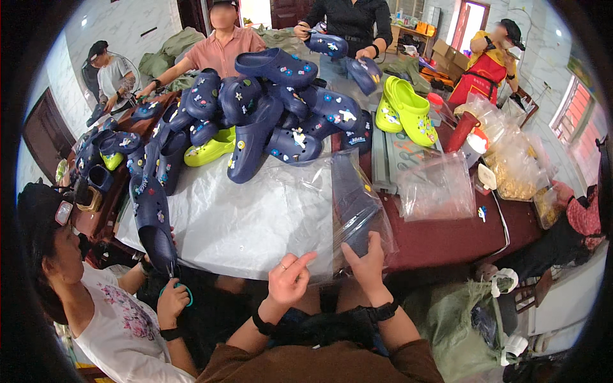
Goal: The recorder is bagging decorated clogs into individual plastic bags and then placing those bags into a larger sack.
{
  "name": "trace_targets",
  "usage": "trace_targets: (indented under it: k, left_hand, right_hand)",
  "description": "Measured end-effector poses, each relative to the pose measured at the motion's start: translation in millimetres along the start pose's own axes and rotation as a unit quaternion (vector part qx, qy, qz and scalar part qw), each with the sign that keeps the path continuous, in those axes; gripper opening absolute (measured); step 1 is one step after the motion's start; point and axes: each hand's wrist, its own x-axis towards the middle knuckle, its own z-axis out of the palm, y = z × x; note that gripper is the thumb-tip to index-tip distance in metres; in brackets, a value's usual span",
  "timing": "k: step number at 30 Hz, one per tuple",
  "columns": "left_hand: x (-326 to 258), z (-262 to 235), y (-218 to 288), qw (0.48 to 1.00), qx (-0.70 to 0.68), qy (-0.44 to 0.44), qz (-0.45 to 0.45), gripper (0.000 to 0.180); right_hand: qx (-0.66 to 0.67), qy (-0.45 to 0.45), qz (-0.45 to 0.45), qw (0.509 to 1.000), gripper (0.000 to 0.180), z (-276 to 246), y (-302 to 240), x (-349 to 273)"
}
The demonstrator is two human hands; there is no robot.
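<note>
A navy clog (359, 214) lies inside a clear plastic bag (385, 231) at the table's front edge, its ridged underside partly showing. My right hand (366, 263) grips the near end of that bagged clog, thumb on one side and fingers on the other. Just left of it, my left hand (290, 278) is raised in the air, index finger stretched toward the right and the other fingers bent, with nothing visible in it. Beyond my hands rises a heap of navy clogs (255, 131) with colourful charms. One lime-green clog (211, 147) pokes out of the heap.
A white sheet (236, 220) covers part of the dark red table (434, 239). Lime-green clogs (408, 112), flat clear bags (437, 188) and a red bottle (461, 131) stand or lie to the right. At my left, a co-worker holds teal-handled scissors (185, 295) against a navy clog (153, 223).
</note>
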Motion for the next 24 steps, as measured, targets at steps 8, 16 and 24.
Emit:
trace_targets:
  k: [8,16,24]
  left_hand:
    - [1.1,5.6,-45.0,0.996,0.017,0.002,-0.085,0.038]
    - [45.7,-22.9,-57.3,0.981,-0.087,-0.107,-0.135,0.051]
    - [118.0,-15.0,-239.7,0.812,-0.257,0.219,-0.476,0.111]
  right_hand:
    - [0.085,-0.033,0.018,0.996,0.049,21.5,21.2,24.3]
    - [0.056,-0.018,0.025,0.998,0.055,27.7,37.3,51.1]
    - [0.016,-0.012,0.007,1.0,0.065,4.6,24.1,27.9]
